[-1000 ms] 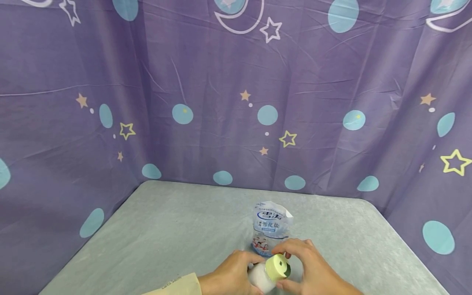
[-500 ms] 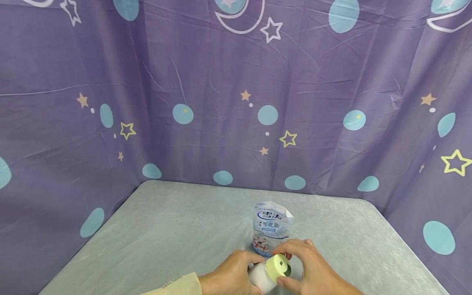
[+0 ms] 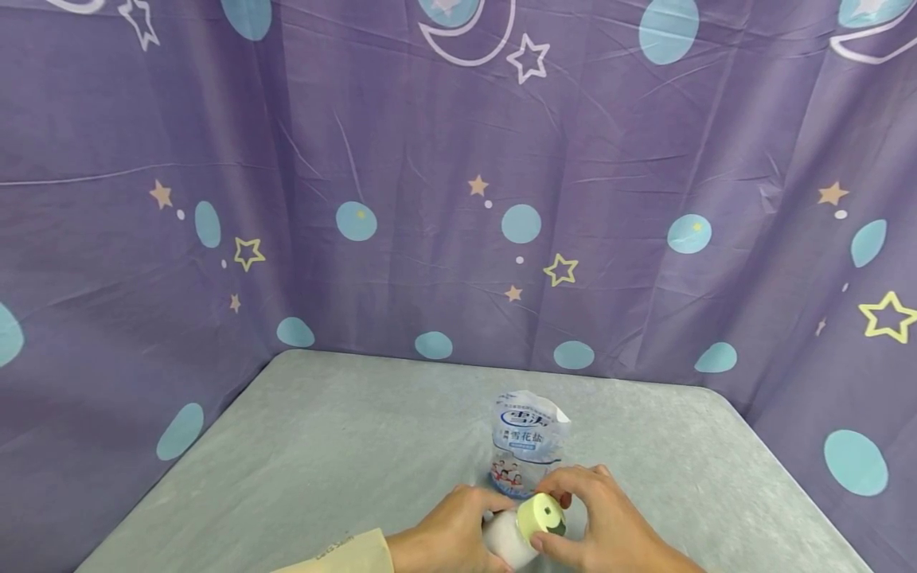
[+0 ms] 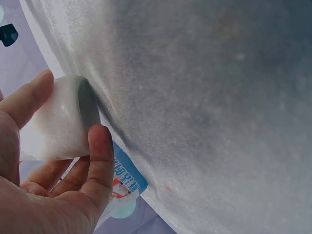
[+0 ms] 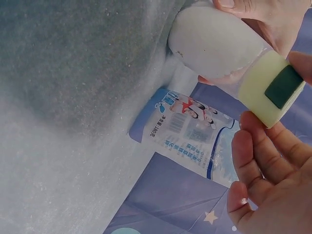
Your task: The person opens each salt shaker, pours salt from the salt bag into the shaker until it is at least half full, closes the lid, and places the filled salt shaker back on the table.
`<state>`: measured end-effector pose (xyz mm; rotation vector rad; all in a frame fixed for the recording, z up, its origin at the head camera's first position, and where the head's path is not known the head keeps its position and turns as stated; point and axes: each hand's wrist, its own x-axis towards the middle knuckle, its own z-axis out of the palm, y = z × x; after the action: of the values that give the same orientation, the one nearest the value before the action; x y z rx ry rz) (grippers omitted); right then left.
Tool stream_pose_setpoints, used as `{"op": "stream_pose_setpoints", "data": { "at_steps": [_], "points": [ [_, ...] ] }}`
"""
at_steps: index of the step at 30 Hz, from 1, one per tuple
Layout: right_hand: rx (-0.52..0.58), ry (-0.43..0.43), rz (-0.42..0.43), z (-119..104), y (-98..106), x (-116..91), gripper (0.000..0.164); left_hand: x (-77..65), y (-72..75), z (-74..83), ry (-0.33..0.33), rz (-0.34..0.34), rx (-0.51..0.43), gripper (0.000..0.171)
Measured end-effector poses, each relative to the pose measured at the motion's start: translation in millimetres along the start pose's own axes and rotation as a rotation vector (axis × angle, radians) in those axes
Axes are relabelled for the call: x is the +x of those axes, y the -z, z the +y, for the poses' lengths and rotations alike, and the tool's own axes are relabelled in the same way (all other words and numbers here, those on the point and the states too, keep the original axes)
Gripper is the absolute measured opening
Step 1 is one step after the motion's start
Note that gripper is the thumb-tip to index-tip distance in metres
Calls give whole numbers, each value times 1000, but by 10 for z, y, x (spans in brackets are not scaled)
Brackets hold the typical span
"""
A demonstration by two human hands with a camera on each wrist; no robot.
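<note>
A salt shaker [image 3: 505, 541] filled with white grains is tilted at the front of the table, its pale yellow-green cap [image 3: 537, 517] pointing right. My left hand [image 3: 454, 529] grips the clear body, and the left wrist view shows the thumb and fingers round it near the base [image 4: 89, 105]. On the cap, my right hand [image 3: 612, 521] pinches with thumb and fingertips. A dark green flap [image 5: 283, 87] shows on the cap in the right wrist view. Just behind both hands stands a blue and white salt pouch [image 3: 528, 434], its lower right part hidden by the right hand.
A pale grey cloth covers the table [image 3: 358, 430]. Purple curtain [image 3: 430, 159] with stars and moons hangs behind and on both sides of it. The salt pouch is close beyond the fingers.
My right thumb and fingers have shifted a little round the cap, and the cap's dark flap appears slightly turned. The left hand and the pouch stay in place.
</note>
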<state>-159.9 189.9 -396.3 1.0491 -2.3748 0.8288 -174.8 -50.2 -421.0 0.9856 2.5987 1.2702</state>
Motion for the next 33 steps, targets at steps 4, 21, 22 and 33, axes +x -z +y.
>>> {"op": "stream_pose_setpoints", "data": {
  "at_steps": [4, 21, 22, 33],
  "points": [
    [-2, -17, 3, 0, -12, 3, 35, 2, -2, -9, 7, -2, -7, 54],
    [-50, -186, 14, -64, -44, 8, 31, 6, -3, -14, 10, -1, -21, 53],
    [-59, -191, 22, -67, -49, 9, 32, 7, -2, -15, 8, 0, -19, 52],
    [-81, -209, 71, -79, -87, 16, 39, 6, -3, -18, 3, 4, -21, 53]
  ]
}}
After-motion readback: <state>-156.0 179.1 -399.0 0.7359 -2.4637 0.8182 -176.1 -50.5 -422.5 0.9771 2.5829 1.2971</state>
